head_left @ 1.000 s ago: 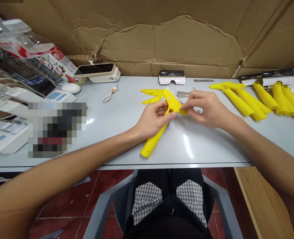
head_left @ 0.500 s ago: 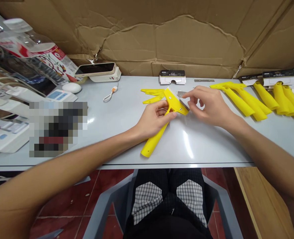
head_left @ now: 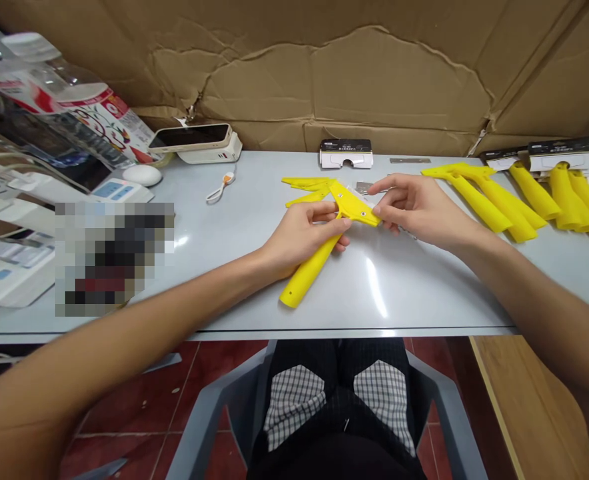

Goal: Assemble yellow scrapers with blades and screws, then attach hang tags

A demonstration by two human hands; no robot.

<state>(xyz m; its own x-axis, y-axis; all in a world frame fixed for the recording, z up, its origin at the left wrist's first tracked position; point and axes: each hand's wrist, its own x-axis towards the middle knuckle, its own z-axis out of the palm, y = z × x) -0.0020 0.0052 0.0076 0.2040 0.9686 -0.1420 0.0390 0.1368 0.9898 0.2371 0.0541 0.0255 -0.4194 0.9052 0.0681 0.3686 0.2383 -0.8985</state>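
My left hand (head_left: 302, 240) is wrapped round the neck of a yellow scraper (head_left: 310, 272), whose handle slants down toward the table's front edge. Two screws show on its wide, flat head. At the right corner of that head, the thumb and fingers of my right hand (head_left: 414, 210) are closed in a pinch. Whether a blade is also between those fingers is hidden. Just behind the head lie thin metal blades (head_left: 363, 188), partly covered by my right hand. Yellow flat pieces (head_left: 307, 197) rest on the table left of the head.
More yellow handles (head_left: 482, 200) lie on the right, near black-and-white boxes (head_left: 559, 157). Another small box (head_left: 346, 155) stands against the cardboard (head_left: 254, 87). A phone (head_left: 192, 138), a looped cord (head_left: 219, 189), a mouse (head_left: 142, 175) and bottles (head_left: 99, 117) are on the left.
My right thumb and fingers have moved onto the right corner of the scraper's head. The scraper's handle end has shifted slightly left and up.
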